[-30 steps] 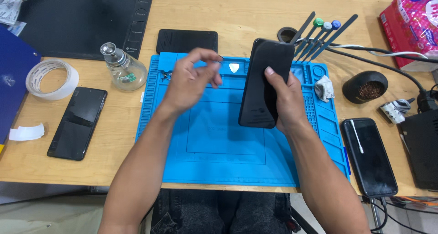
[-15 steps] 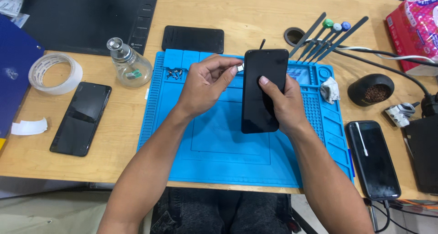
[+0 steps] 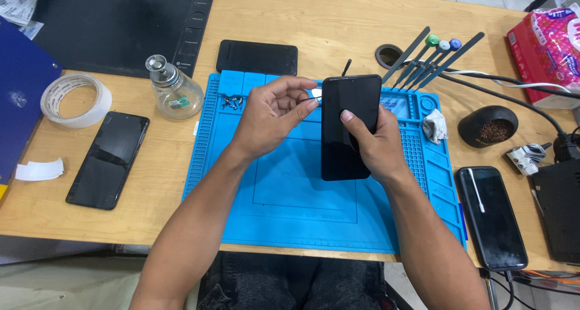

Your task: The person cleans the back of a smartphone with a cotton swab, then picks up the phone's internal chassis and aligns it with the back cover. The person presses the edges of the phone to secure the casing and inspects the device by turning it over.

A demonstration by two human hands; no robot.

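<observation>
Wooden bench (image 3: 157,183) fills the view, with the person's dark-trousered lap just below its near edge. On it lies a blue work mat (image 3: 290,219), and both forearms reach over that mat from the near side. The right hand (image 3: 374,150) grips a black phone (image 3: 347,125) from behind and holds it upright above the mat's middle, dark glass facing the camera, thumb laid across the front and fingers wrapped round the back. The left hand (image 3: 269,119) comes in at the phone's upper left edge, its thumb and forefinger pinched on a small white pick (image 3: 316,93) that touches the phone's side; the other fingers curl loosely.

On the near right rests another dark phone (image 3: 490,216) with a white stick lying on it. On the near left lies a third phone (image 3: 109,159), beside a strip of white tape (image 3: 39,170). Farther off stand a tape roll (image 3: 75,100) and a glass bottle (image 3: 174,89), a crumpled cloth (image 3: 435,125) on the mat's right, and a black bowl (image 3: 488,125). Farthest away sit a fourth phone (image 3: 258,57), a row of pry tools (image 3: 432,59) and a black board (image 3: 115,26).
</observation>
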